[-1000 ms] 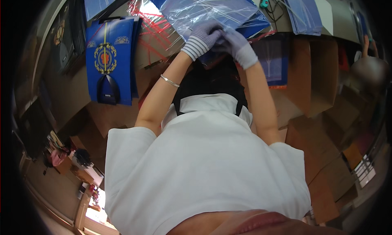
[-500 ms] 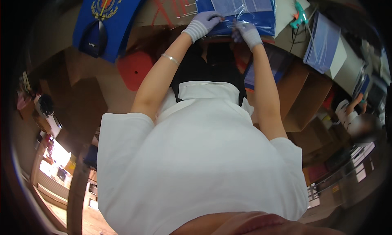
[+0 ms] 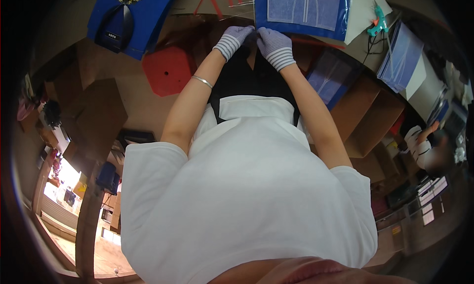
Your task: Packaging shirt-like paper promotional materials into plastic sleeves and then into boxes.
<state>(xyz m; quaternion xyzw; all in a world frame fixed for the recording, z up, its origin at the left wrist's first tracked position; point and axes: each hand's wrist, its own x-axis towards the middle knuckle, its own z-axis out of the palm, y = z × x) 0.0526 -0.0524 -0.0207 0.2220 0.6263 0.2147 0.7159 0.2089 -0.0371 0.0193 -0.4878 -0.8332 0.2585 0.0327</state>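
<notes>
My left hand (image 3: 234,40), in a pale lavender knit glove with a striped cuff, is at the table's near edge with its fingers pinched. Close beside it, my right hand (image 3: 275,47) wears a matching glove and is also closed. The fingertips of both hands almost meet; whatever they hold is too small or too dark to name. Just beyond them lies a flat blue piece with a shiny, clear plastic-like cover (image 3: 344,18). On top of it rests a paler blue-grey sheet (image 3: 303,7) marked with white lines.
Blue printed bags or boards (image 3: 150,17) with a black handle stand at the left. Red strips (image 3: 211,1) lie near the middle. A teal glue gun (image 3: 378,22) and a stack of blue sheets (image 3: 401,57) are at the right. Below are a red stool (image 3: 170,71) and an open carton (image 3: 368,118).
My right hand has moved left and come close to my left hand, off the covered blue piece. My left hand has drawn back slightly. The view has shifted a little.
</notes>
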